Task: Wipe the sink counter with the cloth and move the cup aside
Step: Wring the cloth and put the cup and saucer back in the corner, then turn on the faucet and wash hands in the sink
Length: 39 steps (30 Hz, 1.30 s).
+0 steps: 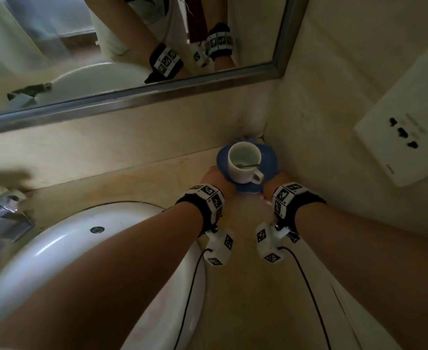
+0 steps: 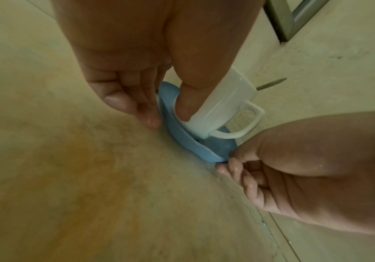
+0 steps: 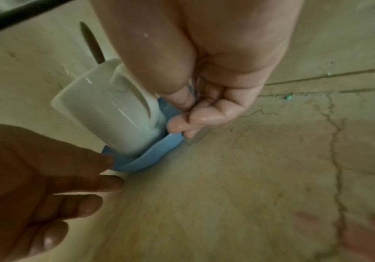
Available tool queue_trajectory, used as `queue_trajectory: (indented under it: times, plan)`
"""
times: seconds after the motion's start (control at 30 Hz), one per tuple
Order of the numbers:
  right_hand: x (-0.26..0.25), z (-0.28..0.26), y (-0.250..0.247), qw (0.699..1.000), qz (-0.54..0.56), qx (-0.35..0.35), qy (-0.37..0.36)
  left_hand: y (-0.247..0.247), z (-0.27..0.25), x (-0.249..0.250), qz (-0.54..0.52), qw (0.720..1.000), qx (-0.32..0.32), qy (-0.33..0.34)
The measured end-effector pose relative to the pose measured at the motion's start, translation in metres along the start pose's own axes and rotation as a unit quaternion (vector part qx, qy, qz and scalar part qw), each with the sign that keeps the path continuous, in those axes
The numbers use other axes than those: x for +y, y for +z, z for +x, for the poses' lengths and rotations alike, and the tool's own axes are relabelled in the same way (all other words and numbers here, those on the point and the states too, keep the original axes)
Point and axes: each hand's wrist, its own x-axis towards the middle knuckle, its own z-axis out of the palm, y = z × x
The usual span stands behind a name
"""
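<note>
A white cup [image 1: 244,160] with a spoon [image 1: 248,165] in it stands on a blue saucer [image 1: 271,160] in the far right corner of the beige counter [image 1: 245,286]. My left hand [image 1: 215,178] grips the saucer's left edge. In the left wrist view its thumb lies on the saucer [image 2: 182,141] beside the cup [image 2: 222,106], with its fingers under the rim. My right hand [image 1: 274,180] pinches the saucer's right edge [image 3: 159,150] by the cup's handle [image 3: 132,92]. No cloth is in view.
A white sink basin [image 1: 56,248] fills the lower left, with a chrome faucet [image 1: 3,213] at the far left. A framed mirror [image 1: 132,46] hangs above the back wall. The right wall stands close and carries a white socket plate [image 1: 404,137].
</note>
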Motion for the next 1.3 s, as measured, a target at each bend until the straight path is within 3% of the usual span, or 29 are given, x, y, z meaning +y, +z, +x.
queue_trajectory:
  times: [0.03,0.07,0.1,0.13,0.2,0.27,0.47,0.53,0.63,0.67,0.83,1.03,1.17,1.3]
  plan:
    - [-0.002,-0.005,0.002,0.997,-0.054,-0.023,0.045,-0.002,-0.002,-0.002,0.014,1.000,-0.004,0.018]
    - [0.000,-0.010,0.002,0.995,-0.079,0.001,0.065,-0.001,-0.002,-0.006,0.007,1.000,0.002,0.023]
    - [-0.003,-0.021,0.004,0.984,-0.177,0.021,0.011,-0.001,-0.002,-0.010,-0.007,1.000,0.003,0.012]
    - [-0.007,-0.030,0.006,0.978,-0.203,0.054,-0.002,-0.002,-0.008,-0.014,-0.036,0.999,0.008,0.001]
    - [-0.010,-0.045,0.009,0.964,-0.261,0.052,-0.025,-0.003,-0.017,-0.026,-0.072,0.997,0.011,-0.024]
    - [-0.005,-0.051,0.018,0.966,-0.251,0.057,-0.009,-0.002,-0.024,-0.043,-0.089,0.995,0.019,-0.042]
    - [-0.016,-0.092,0.050,0.954,-0.298,-0.027,-0.008,-0.008,-0.060,-0.092,-0.066,0.997,0.036,-0.027]
    - [-0.027,-0.112,0.066,0.956,-0.290,-0.023,-0.048,-0.015,-0.079,-0.109,-0.055,0.997,0.042,-0.021]
    - [-0.048,-0.140,0.098,0.927,-0.354,-0.037,-0.117,-0.023,-0.110,-0.139,-0.034,0.998,0.051,-0.006]
    - [-0.057,-0.149,0.112,0.939,-0.322,-0.038,-0.113,-0.026,-0.122,-0.150,-0.025,0.998,0.055,-0.005]
    - [-0.098,-0.200,0.192,0.928,-0.294,-0.056,-0.220,-0.032,-0.188,-0.218,-0.015,0.997,0.069,-0.020]
    - [-0.132,-0.262,0.283,0.859,-0.377,-0.149,-0.313,-0.026,-0.271,-0.315,-0.005,0.997,0.076,-0.030]
    - [-0.142,-0.297,0.341,0.818,-0.420,-0.201,-0.337,-0.024,-0.324,-0.391,-0.011,0.990,0.093,-0.105]
    - [-0.141,-0.322,0.389,0.790,-0.445,-0.209,-0.367,-0.021,-0.361,-0.448,-0.032,0.979,0.103,-0.174]
